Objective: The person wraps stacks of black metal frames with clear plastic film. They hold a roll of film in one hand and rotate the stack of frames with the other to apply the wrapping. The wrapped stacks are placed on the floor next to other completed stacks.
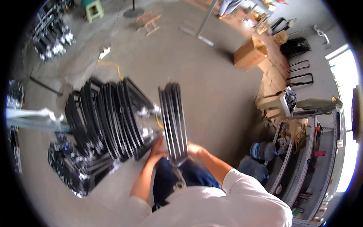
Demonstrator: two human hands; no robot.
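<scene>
A narrow stack of black, loop-shaped frames [174,121] stands upright in front of my body, its outer edges catching the light. My left hand [159,149] grips its left side near the lower end, fingers partly hidden by the stack. On the opposite side my right hand [194,149] holds it, with the fingertips out of sight behind the frames. To the left hangs a dense row of similar black frames [113,117] with shiny metal ends, close to my left forearm. Below that row sits a plastic-wrapped bundle of black frames [81,178].
A pale horizontal bar [34,115] reaches in from the left. On the right are a metal shelf rack [302,162], blue water jugs [262,151], a stool [276,104] and an open cardboard box [249,55]. A yellow cord [113,63] crosses the floor. Another person's leg [228,7] shows far back.
</scene>
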